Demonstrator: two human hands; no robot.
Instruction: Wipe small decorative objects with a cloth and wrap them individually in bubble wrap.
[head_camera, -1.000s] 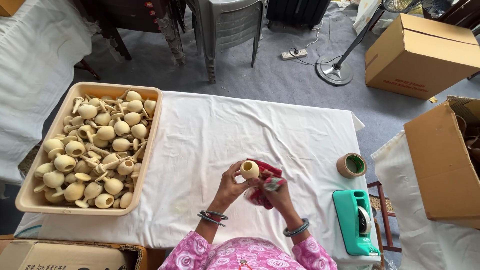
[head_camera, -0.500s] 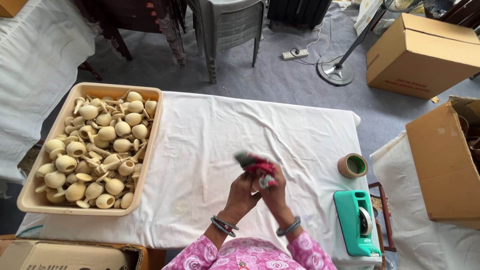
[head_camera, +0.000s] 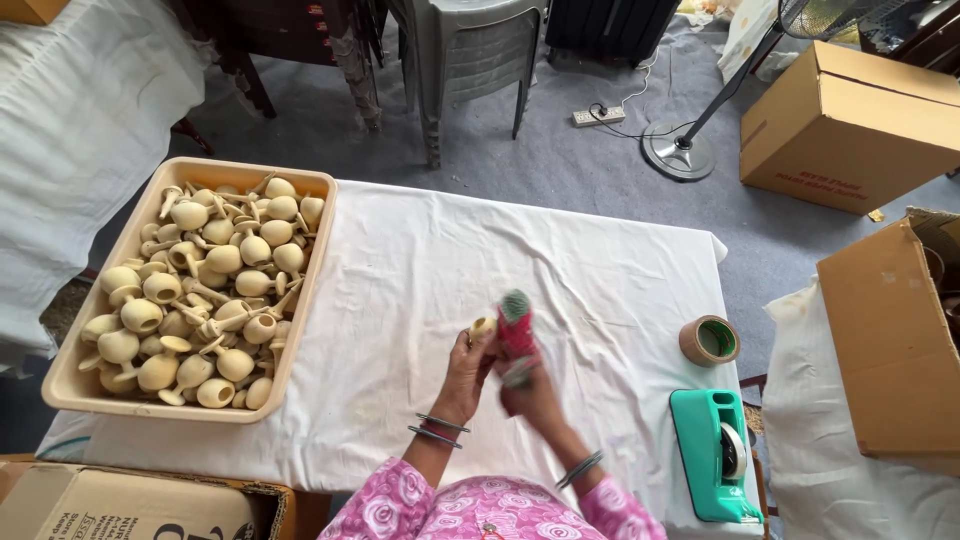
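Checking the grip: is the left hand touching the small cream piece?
Touching. The head view shows the left hand with its fingers closed around the small cream piece, no gap between them.

We look steeply down from a single head-worn camera onto the white-draped tabletop, hands close below, floor beyond.

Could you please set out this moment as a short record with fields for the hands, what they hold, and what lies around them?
Left hand: raised over the table, fingers around a small cream wooden piece.
Right hand: blurred, against a red and green cloth that covers part of the piece.
Table: covered with a white sheet.
Tray: beige, at the person's left, heaped with similar cream pieces.
Tape roll: brown, near the right edge.
Tape dispenser: teal, below the roll.
Cardboard boxes: on the floor at right.
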